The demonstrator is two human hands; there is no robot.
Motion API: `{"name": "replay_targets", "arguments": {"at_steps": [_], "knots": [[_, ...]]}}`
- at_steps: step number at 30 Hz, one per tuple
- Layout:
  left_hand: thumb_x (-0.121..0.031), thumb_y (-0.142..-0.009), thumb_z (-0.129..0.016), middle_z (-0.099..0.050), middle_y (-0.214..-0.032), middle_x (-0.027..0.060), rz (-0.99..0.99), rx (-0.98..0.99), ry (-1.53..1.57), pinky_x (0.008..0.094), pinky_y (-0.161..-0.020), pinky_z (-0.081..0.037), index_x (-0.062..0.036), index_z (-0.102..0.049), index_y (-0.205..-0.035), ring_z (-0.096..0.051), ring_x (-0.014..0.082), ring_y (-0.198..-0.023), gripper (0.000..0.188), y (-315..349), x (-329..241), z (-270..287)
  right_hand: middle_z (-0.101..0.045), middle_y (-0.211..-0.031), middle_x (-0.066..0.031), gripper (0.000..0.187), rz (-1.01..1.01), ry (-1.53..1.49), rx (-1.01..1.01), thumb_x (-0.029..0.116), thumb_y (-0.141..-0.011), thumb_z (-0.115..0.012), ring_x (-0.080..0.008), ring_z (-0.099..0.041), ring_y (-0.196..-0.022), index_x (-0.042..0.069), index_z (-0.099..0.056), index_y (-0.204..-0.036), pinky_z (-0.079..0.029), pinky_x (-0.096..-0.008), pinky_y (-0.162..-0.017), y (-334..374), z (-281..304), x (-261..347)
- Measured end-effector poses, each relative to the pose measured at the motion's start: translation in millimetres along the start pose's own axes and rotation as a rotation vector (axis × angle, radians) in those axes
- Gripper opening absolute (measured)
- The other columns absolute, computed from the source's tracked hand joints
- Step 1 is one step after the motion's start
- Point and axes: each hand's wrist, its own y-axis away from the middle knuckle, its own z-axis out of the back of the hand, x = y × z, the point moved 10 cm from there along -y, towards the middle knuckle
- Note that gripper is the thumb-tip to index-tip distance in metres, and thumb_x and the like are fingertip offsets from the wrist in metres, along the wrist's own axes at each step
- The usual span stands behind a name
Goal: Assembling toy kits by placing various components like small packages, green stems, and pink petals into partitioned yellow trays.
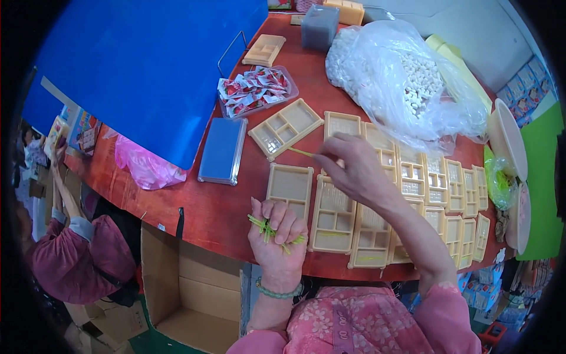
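Head view, centre: left fingers [286, 227] clench green sticks [263, 226]; slackening might spill them. Right fingers [331, 168] pinch a yellow stick [300, 151], which the tray [299, 118] could snag.

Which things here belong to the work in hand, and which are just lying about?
Apparently in use:
green strips in left hand
single strip at right hand
tan compartment trays

Seemingly lying about:
pink plastic bag
open cardboard box
large blue panel
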Motion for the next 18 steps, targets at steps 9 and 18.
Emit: {"name": "replay_targets", "arguments": {"at_steps": [9,18], "knots": [[-0.037,-0.101,-0.039,-0.039,-0.060,-0.0031,-0.014,-0.005,-0.062,0.0216,-0.042,-0.025,-0.0132,-0.044,-0.075,-0.032,0.0057,-0.041,0.036,5,-9,3,-0.063,-0.077,-0.0114,0.022,-0.025,0.334,-0.017,0.028,-0.076,-0.067,-0.0299,-0.061,-0.079,0.006,-0.065,-0.076,-0.042,-0.0437,-0.078,-60,-84,-4],[-0.032,-0.103,-0.036,-0.040,-0.060,-0.0020,-0.015,-0.022,-0.048,0.0211,-0.041,-0.027,-0.0116,-0.044,-0.078,-0.033,0.0060,-0.040,0.033,5,-10,8,-0.058,-0.090,-0.0108,0.028,0.009,0.386,-0.027,0.033,-0.075,-0.071,-0.0275,-0.059,-0.090,0.007,-0.066,-0.082,-0.039,-0.0435,-0.081,-54,-92,3]]}}
